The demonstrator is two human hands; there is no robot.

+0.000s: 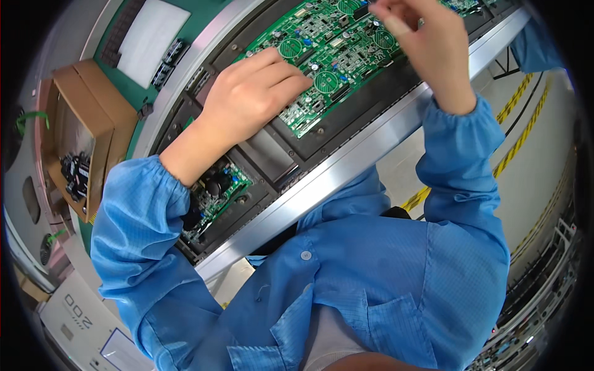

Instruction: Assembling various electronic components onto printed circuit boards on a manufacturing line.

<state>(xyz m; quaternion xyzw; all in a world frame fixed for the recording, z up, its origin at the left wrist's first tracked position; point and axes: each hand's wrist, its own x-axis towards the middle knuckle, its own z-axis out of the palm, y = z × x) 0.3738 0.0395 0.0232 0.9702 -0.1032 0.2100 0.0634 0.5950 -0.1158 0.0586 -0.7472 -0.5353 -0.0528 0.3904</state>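
Left fingers over board; contact unclear

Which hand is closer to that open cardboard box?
Left. The left hand is at the green circuit boards, right of the cardboard box; the right hand is much farther right, near the picture's top edge.

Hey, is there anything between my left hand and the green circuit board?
Nothing visible. Your left hand reaches over the left end of the green circuit board; whether its fingers touch is unclear. Your right hand is farther right, not between them.
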